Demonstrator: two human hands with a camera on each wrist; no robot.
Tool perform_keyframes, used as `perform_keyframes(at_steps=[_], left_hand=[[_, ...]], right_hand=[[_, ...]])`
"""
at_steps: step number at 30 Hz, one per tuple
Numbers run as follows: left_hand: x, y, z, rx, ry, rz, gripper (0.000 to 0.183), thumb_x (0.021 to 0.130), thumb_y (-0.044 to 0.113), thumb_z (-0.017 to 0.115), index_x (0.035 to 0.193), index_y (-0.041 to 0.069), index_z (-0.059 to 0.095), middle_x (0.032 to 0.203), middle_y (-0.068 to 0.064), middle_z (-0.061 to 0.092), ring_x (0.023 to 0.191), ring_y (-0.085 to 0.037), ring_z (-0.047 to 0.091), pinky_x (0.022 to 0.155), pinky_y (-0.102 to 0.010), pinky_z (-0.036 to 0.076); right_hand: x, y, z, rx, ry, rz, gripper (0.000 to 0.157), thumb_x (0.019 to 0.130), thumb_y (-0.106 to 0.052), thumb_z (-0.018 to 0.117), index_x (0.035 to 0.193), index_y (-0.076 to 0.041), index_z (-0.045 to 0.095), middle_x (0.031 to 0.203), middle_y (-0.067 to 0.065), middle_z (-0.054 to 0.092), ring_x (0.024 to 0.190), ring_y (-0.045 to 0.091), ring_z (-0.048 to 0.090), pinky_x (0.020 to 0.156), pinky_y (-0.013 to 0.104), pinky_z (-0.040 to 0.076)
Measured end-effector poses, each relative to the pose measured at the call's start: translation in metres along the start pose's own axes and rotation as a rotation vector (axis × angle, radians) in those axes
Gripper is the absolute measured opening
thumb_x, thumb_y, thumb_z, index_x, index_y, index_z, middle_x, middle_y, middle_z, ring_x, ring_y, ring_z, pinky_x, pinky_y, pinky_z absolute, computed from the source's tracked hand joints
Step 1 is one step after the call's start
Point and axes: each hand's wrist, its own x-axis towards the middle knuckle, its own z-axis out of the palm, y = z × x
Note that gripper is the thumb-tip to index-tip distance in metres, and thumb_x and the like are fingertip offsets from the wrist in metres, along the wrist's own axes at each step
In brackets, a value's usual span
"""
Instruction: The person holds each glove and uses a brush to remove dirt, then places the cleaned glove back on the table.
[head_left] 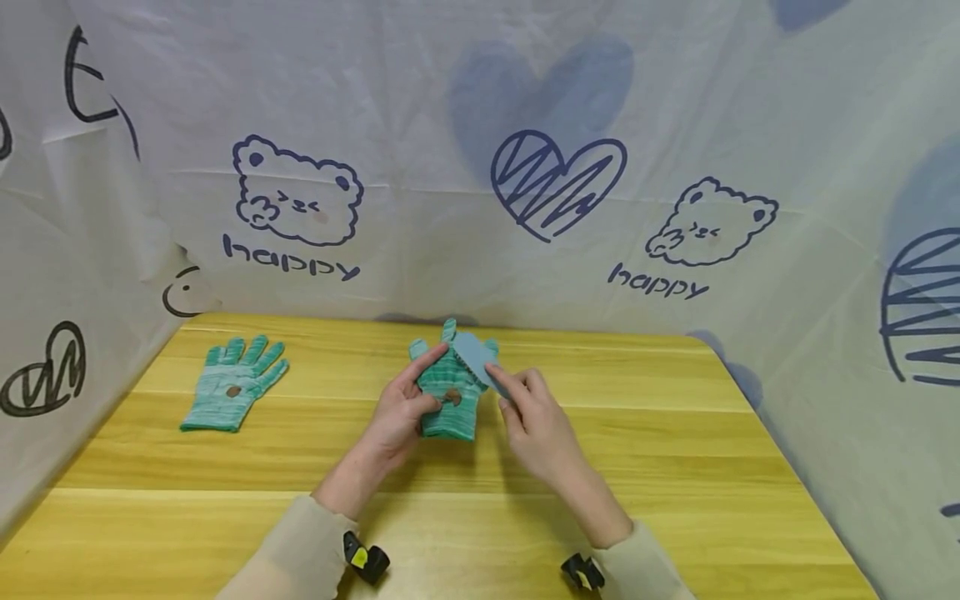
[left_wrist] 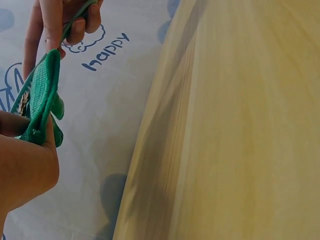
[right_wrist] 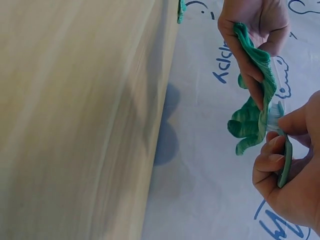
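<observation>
My left grip (head_left: 400,408) pinches the knit glove (head_left: 447,377), likely limp, best held near its cuff (head_left: 450,432); my right grip (head_left: 537,425) clamps the blue brush (head_left: 472,353).

Soft diffuse light, faint blurry-edged shadows across the wooden tabletop (head_left: 675,483), dimmer wrist views, fine detail slightly soft

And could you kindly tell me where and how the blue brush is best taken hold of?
By its slim handle, I'd say, coming from the near right: the brush slants with its handle toward that side, where the right hand grips it, while its bristles face the green glove and are best left clear.
</observation>
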Motion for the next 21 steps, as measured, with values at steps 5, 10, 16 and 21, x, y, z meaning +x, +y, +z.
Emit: perform_keyframes(at_steps=[5,10,16,21], left_hand=[[0.0002,-0.0006,-0.0004,-0.007,0.002,-0.008,0.086,0.086,-0.018,0.043,0.164,0.017,0.034,0.155,-0.020,0.044,0.106,-0.016,0.062,0.083,-0.028,0.056],[0.0007,-0.0006,0.0000,-0.020,0.011,0.003,0.087,0.084,-0.019,0.043,0.164,0.015,0.034,0.157,-0.020,0.042,0.108,-0.016,0.061,0.083,-0.028,0.055],[0.0019,-0.0005,0.0002,-0.039,0.005,0.019,0.088,0.083,-0.020,0.043,0.164,0.012,0.033,0.153,-0.022,0.043,0.103,-0.016,0.062,0.082,-0.028,0.055],[0.0016,-0.0002,0.0003,-0.048,0.005,0.019,0.087,0.083,-0.020,0.043,0.164,0.013,0.033,0.152,-0.020,0.043,0.106,-0.017,0.060,0.084,-0.028,0.055]], right_hand=[[-0.0001,0.0024,0.0003,-0.023,0.003,-0.009,0.050,0.102,0.001,0.056,0.150,-0.014,0.058,0.108,0.006,0.055,0.073,0.012,0.045,0.060,0.026,0.040],[0.0011,0.0044,-0.0007,-0.047,0.026,-0.015,0.047,0.102,0.001,0.057,0.147,-0.013,0.061,0.109,0.007,0.056,0.071,0.010,0.046,0.058,0.026,0.040],[0.0021,0.0066,-0.0012,-0.053,0.051,0.004,0.047,0.102,0.001,0.057,0.147,-0.013,0.061,0.108,0.007,0.056,0.069,0.010,0.044,0.056,0.026,0.039],[0.0022,0.0089,-0.0026,-0.062,0.080,0.020,0.047,0.102,0.002,0.057,0.146,-0.012,0.062,0.108,0.008,0.057,0.067,0.011,0.044,0.055,0.025,0.037]])
